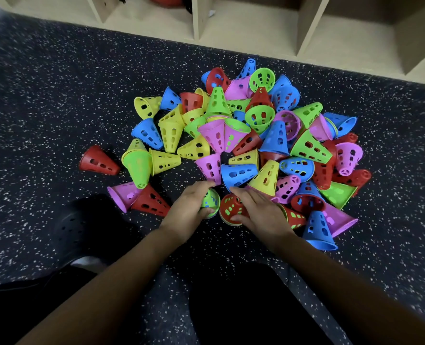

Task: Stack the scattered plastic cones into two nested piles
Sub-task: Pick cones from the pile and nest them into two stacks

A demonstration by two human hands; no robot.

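Hands (187,207) (260,211) grip green cone (212,201), red cone (229,207) at pile's (276,138) near edge.

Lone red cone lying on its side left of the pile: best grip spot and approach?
Probably from above, pinching across the lone red cone toward its narrow end. It lies on its side on the floor, apart from the pile, with bare floor along both flanks. Its wide rim points left and away, and the taper toward the person gives a smaller span.
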